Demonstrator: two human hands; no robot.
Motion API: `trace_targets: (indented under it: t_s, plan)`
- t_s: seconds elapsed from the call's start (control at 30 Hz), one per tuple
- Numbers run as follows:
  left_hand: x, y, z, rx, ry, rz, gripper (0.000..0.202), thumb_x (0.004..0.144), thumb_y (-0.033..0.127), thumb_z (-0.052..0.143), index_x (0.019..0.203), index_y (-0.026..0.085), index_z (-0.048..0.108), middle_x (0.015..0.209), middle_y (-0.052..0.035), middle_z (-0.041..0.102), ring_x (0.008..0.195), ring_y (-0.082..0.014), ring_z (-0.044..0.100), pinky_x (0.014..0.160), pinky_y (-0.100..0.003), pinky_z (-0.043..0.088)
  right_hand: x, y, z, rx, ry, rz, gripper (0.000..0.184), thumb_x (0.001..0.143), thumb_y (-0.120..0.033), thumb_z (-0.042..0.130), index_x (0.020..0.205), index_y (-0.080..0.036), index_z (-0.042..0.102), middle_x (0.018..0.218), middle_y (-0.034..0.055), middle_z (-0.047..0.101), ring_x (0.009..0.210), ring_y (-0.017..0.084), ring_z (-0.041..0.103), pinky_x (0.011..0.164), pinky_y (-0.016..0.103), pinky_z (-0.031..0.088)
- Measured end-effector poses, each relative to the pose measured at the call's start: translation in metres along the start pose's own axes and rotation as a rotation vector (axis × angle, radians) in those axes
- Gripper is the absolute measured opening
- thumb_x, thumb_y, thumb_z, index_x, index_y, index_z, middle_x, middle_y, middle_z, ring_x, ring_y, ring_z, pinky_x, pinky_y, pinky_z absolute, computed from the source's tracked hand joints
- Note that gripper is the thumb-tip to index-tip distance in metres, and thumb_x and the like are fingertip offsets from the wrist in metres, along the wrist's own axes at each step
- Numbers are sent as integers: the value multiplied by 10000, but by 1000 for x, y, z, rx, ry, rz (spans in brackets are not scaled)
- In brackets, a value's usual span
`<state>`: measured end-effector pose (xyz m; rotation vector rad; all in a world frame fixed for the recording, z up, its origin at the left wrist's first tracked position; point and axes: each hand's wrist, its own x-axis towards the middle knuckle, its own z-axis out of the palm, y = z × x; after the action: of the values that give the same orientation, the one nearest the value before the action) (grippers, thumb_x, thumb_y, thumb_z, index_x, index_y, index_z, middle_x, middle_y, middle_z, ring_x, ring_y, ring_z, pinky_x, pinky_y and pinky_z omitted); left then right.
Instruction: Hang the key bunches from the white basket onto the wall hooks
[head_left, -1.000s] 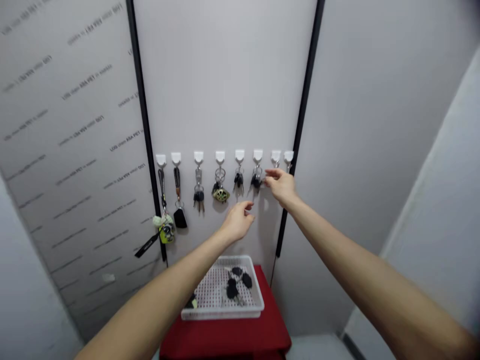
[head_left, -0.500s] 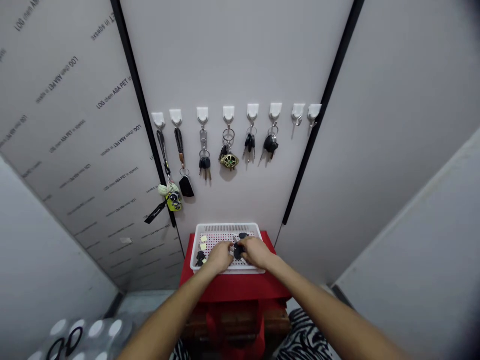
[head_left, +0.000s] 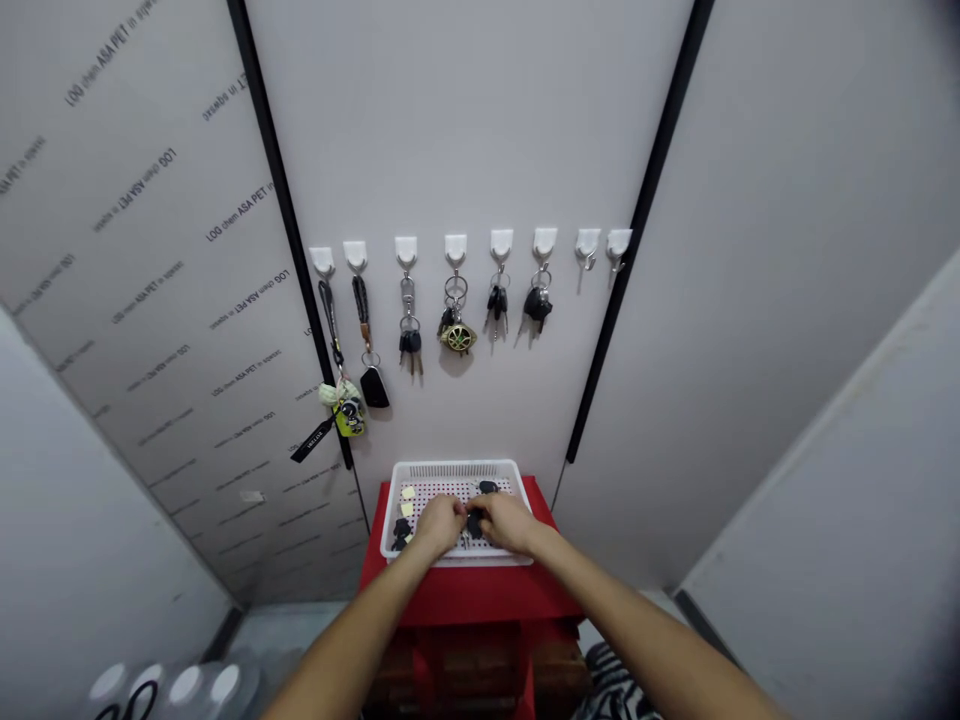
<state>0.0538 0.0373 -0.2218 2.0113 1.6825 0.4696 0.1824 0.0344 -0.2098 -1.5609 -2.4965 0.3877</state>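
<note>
Both hands are over the white plastic basket (head_left: 455, 467), fingertips almost meeting. My left hand (head_left: 441, 524) is closed in a pinch at the top of a bunch of black-headed keys (head_left: 474, 523). From the right, my right hand (head_left: 504, 522) curls its fingers on the same bunch, whose metal blades point down toward the basket floor. Whatever lies right between the fingertips is too small to make out. More black keys (head_left: 402, 530) lie in the basket's left corner beside small pale yellow squares (head_left: 407, 509). Another dark key piece (head_left: 487, 487) rests behind my right hand.
White hooks on the wall carry several key bunches, among them one with a brass eye-shaped charm (head_left: 457, 338) and a black fob (head_left: 375, 387). Two hooks (head_left: 588, 244) at right hold no keys. A red surface (head_left: 480, 597) bears the basket; capped bottles (head_left: 186, 685) stand lower left.
The view has tilted slightly, so the wall and basket sit lower. My fingertips have drawn closer together at the top of the key bunch.
</note>
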Motion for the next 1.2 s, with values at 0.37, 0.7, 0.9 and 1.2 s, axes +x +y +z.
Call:
trace_targets:
  t_s: [0.37, 0.7, 0.9, 1.2]
  plan:
    - [17, 66, -72, -155, 33, 251, 157, 634, 167, 387, 640, 127, 539, 495, 29, 483, 484, -69, 426, 467, -161, 326, -1, 0, -80, 522, 324, -9, 187, 637, -263, 404, 617, -128, 533, 585, 4, 522, 560, 94, 448, 537, 198, 343]
    - [21, 154, -134, -300, 436, 523, 177, 626, 156, 430, 783, 152, 513, 768, -15, 546, 679, -94, 477, 645, -208, 372, -11, 1, -201, 625, 756, -29, 153, 622, -276, 431, 584, -137, 482, 497, -30, 460, 470, 68, 413, 492, 202, 348]
    - [19, 197, -161, -223, 446, 597, 323, 646, 132, 432, 967, 146, 460, 929, -52, 511, 785, -118, 478, 748, -236, 351, -6, 4, -259, 792, 971, 8, 130, 587, -260, 467, 555, -134, 470, 472, -37, 458, 410, 47, 414, 438, 190, 371]
    - [27, 232, -175, -127, 477, 576, 349, 653, 123, 424, 1002, 130, 439, 963, -89, 478, 848, -163, 456, 772, -278, 333, -2, 6, -288, 836, 1079, 161, 111, 593, -192, 507, 515, -124, 469, 400, -34, 448, 361, 49, 424, 373, 187, 393]
